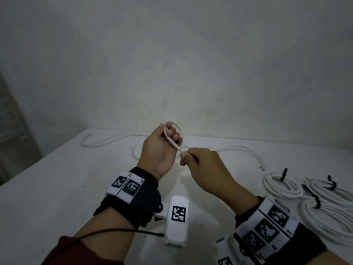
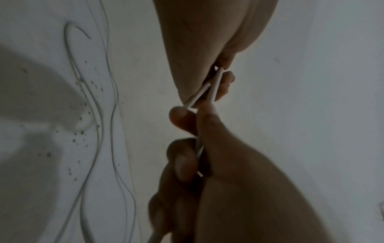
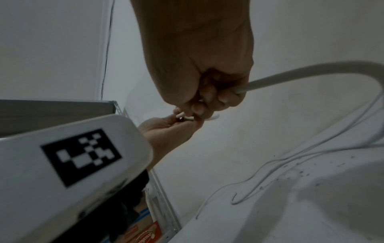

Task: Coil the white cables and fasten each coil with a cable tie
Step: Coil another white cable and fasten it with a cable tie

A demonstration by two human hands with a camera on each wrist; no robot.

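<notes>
A loose white cable (image 1: 174, 144) is lifted above the white table (image 1: 57, 188). My left hand (image 1: 169, 134) grips a small loop of it, fingers curled round the strands (image 2: 214, 88). Just to the right and nearer me, my right hand (image 1: 186, 156) pinches the same cable where it leaves the loop; the right wrist view shows the cable (image 3: 290, 76) running out of the fist (image 3: 207, 92) in an arc. The rest of the cable (image 1: 107, 139) trails over the far part of the table, left and right. No cable tie shows in either hand.
Three coiled white cables (image 1: 282, 185) (image 1: 328, 190) (image 1: 324, 222), each bound with a black tie (image 1: 284, 174), lie at the table's right edge. A wall rises right behind the table. Metal shelving with boxes (image 3: 145, 230) stands to the left. Dark specks dot the tabletop.
</notes>
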